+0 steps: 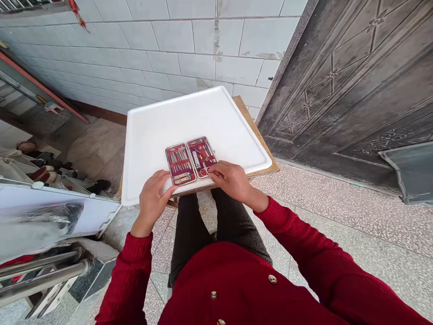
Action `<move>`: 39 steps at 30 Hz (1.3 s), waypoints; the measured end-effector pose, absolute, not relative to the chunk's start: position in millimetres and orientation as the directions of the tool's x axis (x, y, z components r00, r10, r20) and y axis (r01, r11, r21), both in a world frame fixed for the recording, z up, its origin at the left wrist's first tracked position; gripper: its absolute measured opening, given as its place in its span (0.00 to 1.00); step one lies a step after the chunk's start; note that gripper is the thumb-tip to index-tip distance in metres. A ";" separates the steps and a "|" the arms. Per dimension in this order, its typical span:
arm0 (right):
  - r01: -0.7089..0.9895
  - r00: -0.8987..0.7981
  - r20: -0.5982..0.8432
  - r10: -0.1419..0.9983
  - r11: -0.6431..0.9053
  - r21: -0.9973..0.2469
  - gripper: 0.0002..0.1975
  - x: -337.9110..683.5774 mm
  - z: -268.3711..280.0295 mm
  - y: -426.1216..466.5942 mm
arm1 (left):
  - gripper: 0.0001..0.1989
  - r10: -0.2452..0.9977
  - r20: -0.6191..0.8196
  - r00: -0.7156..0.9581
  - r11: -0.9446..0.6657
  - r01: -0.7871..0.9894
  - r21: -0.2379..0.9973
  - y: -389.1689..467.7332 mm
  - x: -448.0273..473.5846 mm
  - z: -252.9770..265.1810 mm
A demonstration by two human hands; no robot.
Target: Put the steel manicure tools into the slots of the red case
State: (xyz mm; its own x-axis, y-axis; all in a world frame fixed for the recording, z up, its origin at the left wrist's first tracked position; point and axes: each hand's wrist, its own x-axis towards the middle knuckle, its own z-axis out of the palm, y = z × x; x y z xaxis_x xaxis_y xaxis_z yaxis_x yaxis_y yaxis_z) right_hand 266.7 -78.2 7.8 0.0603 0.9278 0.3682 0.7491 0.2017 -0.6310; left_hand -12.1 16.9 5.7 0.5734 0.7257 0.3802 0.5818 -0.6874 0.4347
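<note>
Loosely spread left hand seemingly steadies an open tool case between both hands, while the narrowly pinched right hand, grip unclear, meets scissors whose removal would call for firmer hold

On my feed the left forearm rises steeply to the left hand, its thumb reaching rightward, apart from the fingers. I see the right forearm slanting in from lower right; the right hand has curled fingers, thumb close beneath them.
</note>
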 end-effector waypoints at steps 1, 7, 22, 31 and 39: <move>0.751 0.031 0.369 0.929 0.223 -0.622 0.06 265.5 13.2 -75.4 | 0.22 0.723 0.386 0.572 -0.690 0.577 0.437 16.8 -11.0 5.2; 0.831 -0.279 0.265 0.923 0.370 -0.415 0.06 238.7 53.2 -47.3 | 0.22 0.710 0.424 0.562 -0.704 0.569 0.424 16.2 -10.1 -1.0; 0.841 -0.539 -0.108 0.835 0.541 -0.008 0.12 224.4 75.5 -10.5 | 0.21 0.692 0.443 0.569 -0.721 0.557 0.411 15.6 1.3 0.0; 0.784 -0.611 -0.185 0.770 0.620 -0.006 0.07 233.2 84.8 -0.7 | 0.20 0.712 0.399 0.578 -0.703 0.578 0.415 13.1 1.1 2.3; 0.818 -0.569 -0.179 0.803 0.575 -0.021 0.02 262.4 99.7 -9.5 | 0.17 0.702 0.400 0.589 -0.712 0.579 0.398 11.5 1.4 3.7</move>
State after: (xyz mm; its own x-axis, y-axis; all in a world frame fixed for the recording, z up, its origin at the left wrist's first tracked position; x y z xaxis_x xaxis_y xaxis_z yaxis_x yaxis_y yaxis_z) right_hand 262.4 -9.5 99.7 -0.5692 0.8026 -0.1785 0.8178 0.5752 -0.0213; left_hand 1.4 11.5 3.7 0.5891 0.7024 0.3996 0.5786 -0.7118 0.3981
